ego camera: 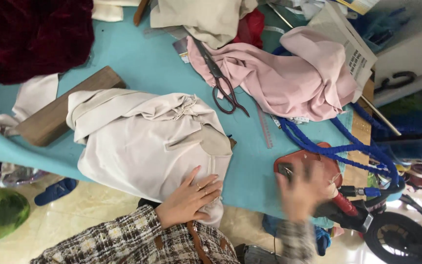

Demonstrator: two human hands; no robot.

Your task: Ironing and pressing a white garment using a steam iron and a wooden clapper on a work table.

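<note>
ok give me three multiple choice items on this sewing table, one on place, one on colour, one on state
1. Where do the scissors lie?
A. partly on the pink cloth
B. on the floor
C. under the wooden board

2. What colour is the cord?
A. yellow
B. blue
C. white

3. How is the left hand?
A. clenched in the air
B. flat on the cream garment
C. holding scissors

Answers: 1 A, the blades rest on the pink cloth's edge; 2 B, it loops blue near the iron; 3 B, the palm presses on the cream garment.
</note>
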